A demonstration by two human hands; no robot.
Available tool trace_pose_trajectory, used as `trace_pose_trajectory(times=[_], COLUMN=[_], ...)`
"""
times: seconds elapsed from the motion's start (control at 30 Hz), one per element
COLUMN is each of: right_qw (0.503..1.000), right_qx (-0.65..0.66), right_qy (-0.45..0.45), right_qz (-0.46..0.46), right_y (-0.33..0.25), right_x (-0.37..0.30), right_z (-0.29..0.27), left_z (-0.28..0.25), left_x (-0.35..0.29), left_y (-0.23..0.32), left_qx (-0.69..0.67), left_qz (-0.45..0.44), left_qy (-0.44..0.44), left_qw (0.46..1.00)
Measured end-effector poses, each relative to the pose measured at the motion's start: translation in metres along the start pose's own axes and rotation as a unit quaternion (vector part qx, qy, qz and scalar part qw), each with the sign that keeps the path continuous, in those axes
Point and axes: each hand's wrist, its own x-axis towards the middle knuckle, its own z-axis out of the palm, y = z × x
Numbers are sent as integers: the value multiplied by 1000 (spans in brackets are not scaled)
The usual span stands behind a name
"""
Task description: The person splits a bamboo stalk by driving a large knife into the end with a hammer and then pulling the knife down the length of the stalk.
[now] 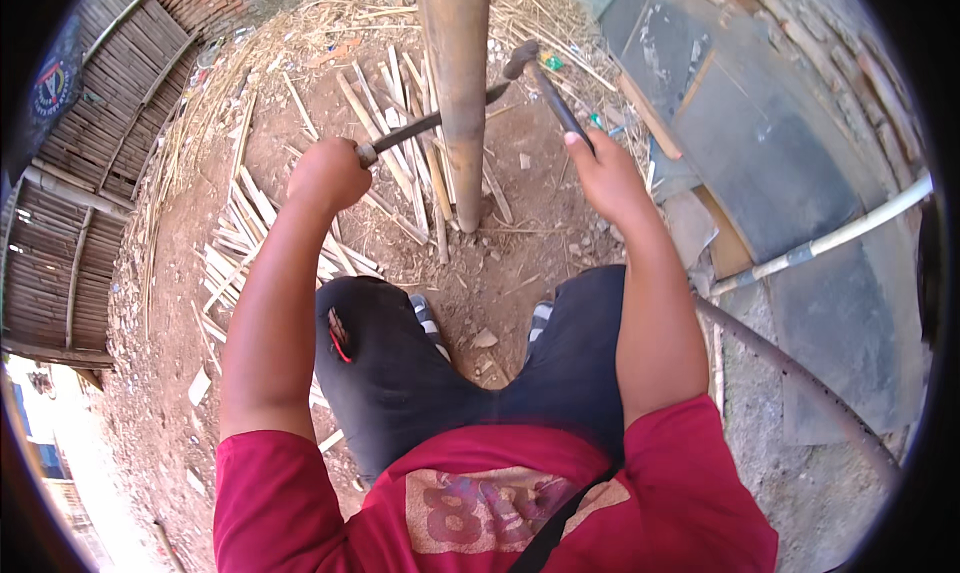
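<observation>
A thick rusty brown pole [458, 83] stands upright in the dirt straight ahead of me. My left hand [328, 173] is closed on the handle of a dark blade [430, 123] that reaches to the pole's left side and shows again just behind it. My right hand [600, 168] grips the dark handle of a hammer [545, 83], its head raised just right of the pole. I am squatting, with my knees in dark trousers below both hands.
Split bamboo strips [245, 238] lie scattered on the dirt around the pole's base and to the left. A woven bamboo fence [90, 163] runs along the left. Dark slabs [740, 123], a pale pipe [850, 233] and a rusty curved bar [800, 383] lie at the right.
</observation>
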Motion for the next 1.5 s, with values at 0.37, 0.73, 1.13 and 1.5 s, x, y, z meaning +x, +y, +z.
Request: trace_pose_trajectory(times=[0.37, 0.73, 1.13, 1.5], right_qw=[997, 991, 993, 998], right_qx=[33, 11, -113, -67], right_qy=[73, 121, -17, 7], right_qz=[15, -53, -22, -18], right_y=[-31, -35, 1, -25], right_x=[-15, -3, -14, -5], right_z=[11, -5, 3, 18], left_z=[-2, 6, 3, 5], left_x=[-1, 0, 0, 11], left_y=[-7, -24, -30, -27], left_qx=[-14, -38, -7, 0], left_qz=[-7, -8, 6, 25], left_qy=[1, 14, -35, -24], left_qw=[1000, 999, 999, 999])
